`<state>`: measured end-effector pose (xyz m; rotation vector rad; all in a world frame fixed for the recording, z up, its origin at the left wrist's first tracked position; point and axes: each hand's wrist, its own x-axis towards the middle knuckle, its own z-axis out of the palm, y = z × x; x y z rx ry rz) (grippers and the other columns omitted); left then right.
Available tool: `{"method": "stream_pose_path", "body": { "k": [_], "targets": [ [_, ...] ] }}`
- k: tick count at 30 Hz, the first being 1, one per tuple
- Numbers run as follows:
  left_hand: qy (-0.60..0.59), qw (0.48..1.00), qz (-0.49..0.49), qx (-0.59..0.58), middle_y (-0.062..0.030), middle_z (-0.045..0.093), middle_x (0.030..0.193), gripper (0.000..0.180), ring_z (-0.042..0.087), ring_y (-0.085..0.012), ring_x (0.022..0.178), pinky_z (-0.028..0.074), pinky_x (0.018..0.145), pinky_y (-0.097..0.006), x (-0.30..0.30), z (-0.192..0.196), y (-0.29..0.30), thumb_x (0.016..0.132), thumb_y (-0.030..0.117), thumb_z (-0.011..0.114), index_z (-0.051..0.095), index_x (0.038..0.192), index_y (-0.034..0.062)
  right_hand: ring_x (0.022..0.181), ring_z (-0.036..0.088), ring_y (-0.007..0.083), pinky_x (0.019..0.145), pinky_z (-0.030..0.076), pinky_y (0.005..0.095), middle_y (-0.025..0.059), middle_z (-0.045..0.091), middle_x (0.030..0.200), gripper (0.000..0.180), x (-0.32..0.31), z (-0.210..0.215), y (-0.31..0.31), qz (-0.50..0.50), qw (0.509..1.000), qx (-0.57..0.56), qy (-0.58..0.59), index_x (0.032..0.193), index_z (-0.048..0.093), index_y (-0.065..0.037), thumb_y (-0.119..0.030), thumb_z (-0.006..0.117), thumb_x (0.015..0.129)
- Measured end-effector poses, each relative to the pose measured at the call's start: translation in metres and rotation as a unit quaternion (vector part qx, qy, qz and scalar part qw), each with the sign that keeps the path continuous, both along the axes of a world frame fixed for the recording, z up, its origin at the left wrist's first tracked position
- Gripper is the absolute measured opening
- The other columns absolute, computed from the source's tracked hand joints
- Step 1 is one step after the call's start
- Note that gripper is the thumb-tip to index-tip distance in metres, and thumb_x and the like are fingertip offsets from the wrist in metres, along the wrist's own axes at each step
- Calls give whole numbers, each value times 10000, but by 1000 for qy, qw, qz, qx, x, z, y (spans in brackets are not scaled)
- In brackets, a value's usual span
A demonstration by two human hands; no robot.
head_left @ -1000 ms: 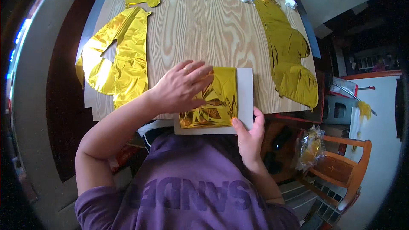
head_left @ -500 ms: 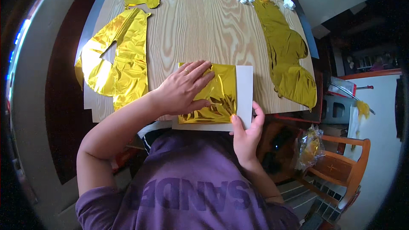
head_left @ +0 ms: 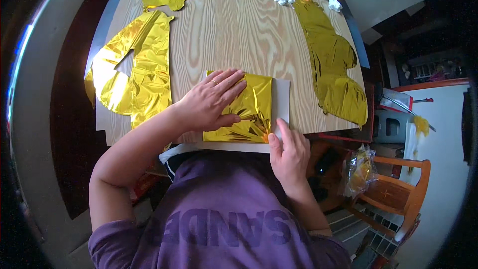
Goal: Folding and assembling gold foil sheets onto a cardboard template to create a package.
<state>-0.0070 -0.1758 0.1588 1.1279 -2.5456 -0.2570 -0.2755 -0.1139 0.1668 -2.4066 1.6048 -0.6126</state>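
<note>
- Left hand (head_left: 211, 100) lies flat, fingers spread, on the folded gold foil (head_left: 249, 109); it has slid slightly toward the foil's centre.
- Right hand (head_left: 289, 152) pinches the foil's near right corner.
- Foil sits on white card (head_left: 282, 100) at the surface (head_left: 239, 35) near edge, so pressing continues.

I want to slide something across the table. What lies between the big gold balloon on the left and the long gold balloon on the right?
In the head view, bare wood table up top; nearer the person, the left hand on folded gold foil.
</note>
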Motion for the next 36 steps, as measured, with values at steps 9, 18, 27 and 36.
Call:
{"method": "stream_pose_path", "body": {
  "k": [9,18,27,36],
  "targets": [
    [-25,1000,11,15,-229,327,1519,811,307,-378,1417,230,1164,-502,3,-3,0,887,504,580,338,1461,-16,717,536,282,678,374,431,88,520,762,419,3,-12,-12,1,991,-107,84,1245,597,-70,-373,538,961],
    [-21,1000,16,12,-231,322,1521,802,295,-378,1424,222,1169,-500,6,-4,3,894,500,573,340,1460,-17,1100,486,381,917,379,547,170,501,1192,588,12,22,-9,61,987,-141,53,1279,562,-71,-549,487,945],
    [-10,1000,11,1,-223,331,1520,770,299,-370,1425,223,1170,-493,7,-6,2,890,440,591,338,1465,-6,1383,295,438,1126,256,577,237,337,1489,724,51,0,12,276,960,15,42,1405,457,-47,-380,709,812],
    [0,1000,2,5,-211,317,1534,776,289,-357,1436,216,1173,-488,13,-9,0,915,428,579,288,1494,1,1394,213,506,1101,176,685,254,250,1519,757,60,-9,26,265,961,34,76,1455,417,-171,-389,728,799]
  ]
}}
